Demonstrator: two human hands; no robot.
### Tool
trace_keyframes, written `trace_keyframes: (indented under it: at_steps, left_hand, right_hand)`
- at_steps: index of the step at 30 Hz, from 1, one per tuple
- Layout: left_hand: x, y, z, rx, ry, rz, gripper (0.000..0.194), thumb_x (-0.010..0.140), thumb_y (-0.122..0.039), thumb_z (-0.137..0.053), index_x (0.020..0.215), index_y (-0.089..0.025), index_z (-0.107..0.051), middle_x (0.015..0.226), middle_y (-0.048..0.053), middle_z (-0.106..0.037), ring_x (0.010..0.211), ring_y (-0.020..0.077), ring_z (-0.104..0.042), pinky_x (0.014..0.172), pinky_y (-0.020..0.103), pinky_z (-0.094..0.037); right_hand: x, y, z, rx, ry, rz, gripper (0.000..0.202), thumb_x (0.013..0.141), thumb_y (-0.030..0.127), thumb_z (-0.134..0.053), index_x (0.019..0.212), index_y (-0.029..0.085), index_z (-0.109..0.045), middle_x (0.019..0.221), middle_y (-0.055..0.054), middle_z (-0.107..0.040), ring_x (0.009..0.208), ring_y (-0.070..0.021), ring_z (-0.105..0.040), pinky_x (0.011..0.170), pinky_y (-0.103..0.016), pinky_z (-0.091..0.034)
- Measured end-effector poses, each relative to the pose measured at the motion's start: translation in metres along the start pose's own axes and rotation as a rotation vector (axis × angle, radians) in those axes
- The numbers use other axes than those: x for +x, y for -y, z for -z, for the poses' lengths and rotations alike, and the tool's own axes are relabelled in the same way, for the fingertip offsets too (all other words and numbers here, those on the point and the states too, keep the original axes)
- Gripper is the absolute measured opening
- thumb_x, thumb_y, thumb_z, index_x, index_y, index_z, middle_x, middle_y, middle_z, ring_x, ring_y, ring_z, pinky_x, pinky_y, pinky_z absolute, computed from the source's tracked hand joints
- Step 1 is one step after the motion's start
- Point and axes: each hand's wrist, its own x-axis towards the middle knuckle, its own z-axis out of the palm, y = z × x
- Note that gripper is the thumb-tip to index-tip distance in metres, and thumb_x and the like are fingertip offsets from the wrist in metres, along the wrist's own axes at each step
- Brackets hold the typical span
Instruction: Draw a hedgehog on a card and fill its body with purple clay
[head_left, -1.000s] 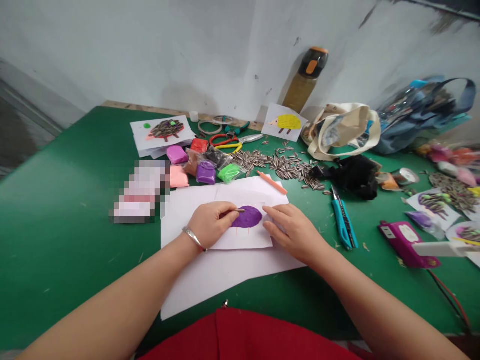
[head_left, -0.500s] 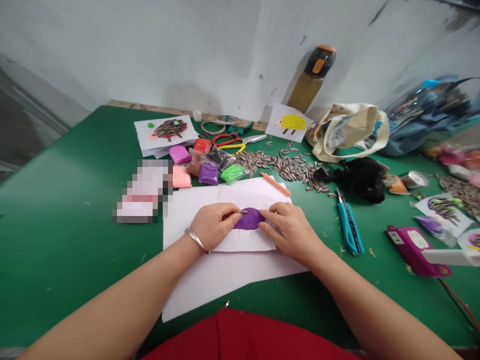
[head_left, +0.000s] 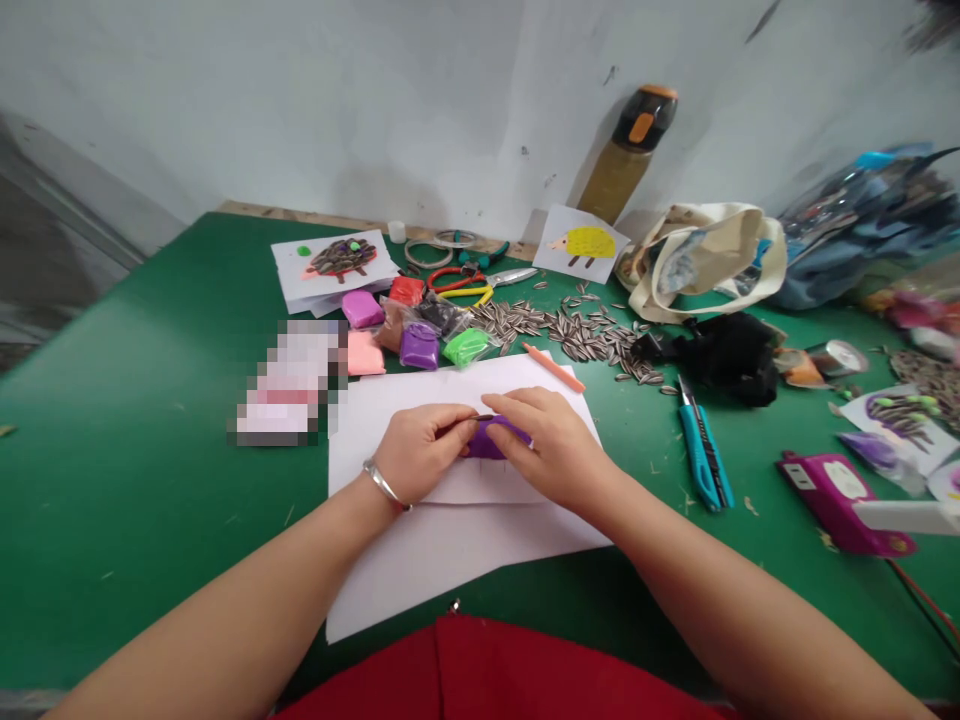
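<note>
A flattened purple clay oval lies on a white sheet of paper, on top of a larger white sheet. My left hand, with a silver bangle at the wrist, pinches a striped sunflower seed at the oval's upper edge. Over the right part of the clay reaches my right hand, thumb and fingers apart, its index fingertip close to the seed. Whether that fingertip touches the seed I cannot tell. My right hand hides part of the oval.
Sunflower seeds lie scattered behind the paper, beside bagged clay such as a purple packet. An orange stick crosses the paper's back edge. On the right are a blue utility knife and a magenta device. Pliers lie farther back.
My right hand has shifted left across the clay, its index finger now near the seed. My left hand keeps its pinch on the seed at nearly the same spot.
</note>
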Motion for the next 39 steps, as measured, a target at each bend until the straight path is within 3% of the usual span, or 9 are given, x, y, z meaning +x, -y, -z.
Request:
trace_keyframes:
  at_steps: [3, 8, 12, 16, 21, 25, 31, 36, 39]
  left_hand:
    - [-0.001, 0.000, 0.001, 0.031, -0.008, -0.045, 0.025, 0.088, -0.033, -0.053, 0.096, -0.023, -0.074, 0.082, -0.003, -0.075, 0.068, 0.0143, -0.069, 0.067, 0.025, -0.052]
    - [0.001, 0.006, 0.007, 0.252, -0.081, -0.178, 0.028, 0.092, -0.033, -0.049, 0.099, -0.020, -0.073, 0.096, 0.002, -0.075, 0.088, 0.0189, -0.069, 0.083, 0.031, -0.053]
    - [0.000, 0.012, 0.011, 0.502, 0.047, -0.306, 0.029, 0.091, -0.031, -0.051, 0.107, -0.016, -0.070, 0.114, 0.011, -0.069, 0.111, 0.0274, -0.060, 0.101, 0.045, -0.045]
    - [-0.007, 0.012, 0.011, 0.669, 0.163, -0.297, 0.040, 0.083, -0.035, -0.064, 0.117, -0.014, -0.066, 0.131, 0.017, -0.057, 0.125, 0.0351, -0.048, 0.106, 0.052, -0.040]
    - [-0.012, 0.009, 0.011, 0.681, 0.197, -0.289, 0.038, 0.084, -0.033, -0.066, 0.115, -0.013, -0.066, 0.133, 0.018, -0.055, 0.127, 0.0354, -0.046, 0.106, 0.051, -0.040]
    - [-0.016, 0.011, 0.009, 0.686, 0.148, -0.309, 0.039, 0.084, -0.029, -0.066, 0.118, -0.011, -0.064, 0.131, 0.019, -0.055, 0.126, 0.0355, -0.046, 0.106, 0.051, -0.040]
    - [-0.030, 0.018, 0.003, 0.722, 0.059, -0.359, 0.034, 0.091, -0.028, -0.057, 0.119, -0.010, -0.064, 0.130, 0.019, -0.057, 0.127, 0.0349, -0.046, 0.107, 0.053, -0.038]
    - [-0.033, 0.019, -0.001, 0.729, 0.021, -0.376, 0.033, 0.092, -0.026, -0.053, 0.119, -0.009, -0.064, 0.130, 0.019, -0.058, 0.125, 0.0353, -0.047, 0.106, 0.054, -0.039]
    - [-0.033, 0.019, -0.002, 0.729, 0.014, -0.373, 0.033, 0.094, -0.026, -0.049, 0.119, -0.011, -0.065, 0.130, 0.019, -0.058, 0.126, 0.0362, -0.046, 0.105, 0.056, -0.039]
  right_hand:
    - [0.005, 0.003, -0.002, 0.040, 0.050, -0.022, 0.020, 0.092, 0.019, -0.050, 0.102, 0.018, -0.068, 0.085, -0.006, -0.070, 0.083, -0.0204, -0.062, 0.077, -0.033, -0.044]
    - [0.001, -0.012, -0.001, 0.055, -0.061, -0.109, 0.020, 0.093, 0.018, -0.048, 0.090, 0.019, -0.068, 0.089, -0.006, -0.071, 0.083, -0.0200, -0.064, 0.075, -0.032, -0.046]
    - [-0.003, -0.020, -0.004, 0.063, -0.040, -0.042, 0.021, 0.093, 0.015, -0.046, 0.091, 0.018, -0.067, 0.092, -0.007, -0.071, 0.089, -0.0213, -0.063, 0.079, -0.034, -0.048]
    - [-0.002, -0.015, -0.011, 0.058, 0.015, 0.049, 0.023, 0.093, 0.012, -0.044, 0.095, 0.016, -0.066, 0.101, -0.011, -0.069, 0.101, -0.0229, -0.059, 0.090, -0.039, -0.046]
    - [-0.003, -0.015, -0.010, 0.073, 0.064, 0.062, 0.024, 0.095, 0.014, -0.041, 0.099, 0.018, -0.065, 0.105, -0.010, -0.066, 0.106, -0.0226, -0.057, 0.100, -0.046, -0.041]
    - [-0.007, -0.020, -0.005, 0.120, 0.016, 0.028, 0.023, 0.097, 0.018, -0.040, 0.102, 0.018, -0.063, 0.107, -0.010, -0.065, 0.111, -0.0228, -0.055, 0.099, -0.045, -0.044]
    - [-0.010, -0.024, -0.004, 0.046, 0.120, 0.048, 0.023, 0.096, 0.015, -0.040, 0.099, 0.017, -0.063, 0.104, -0.009, -0.068, 0.103, -0.0220, -0.060, 0.103, -0.052, -0.038]
    - [-0.014, -0.026, -0.005, 0.068, 0.070, 0.078, 0.023, 0.097, 0.017, -0.040, 0.102, 0.017, -0.062, 0.106, -0.011, -0.068, 0.104, -0.0227, -0.060, 0.098, -0.049, -0.045]
    - [-0.022, -0.020, -0.004, 0.015, 0.027, 0.107, 0.023, 0.096, 0.014, -0.041, 0.106, 0.018, -0.060, 0.105, -0.009, -0.069, 0.118, -0.0256, -0.054, 0.105, -0.054, -0.038]
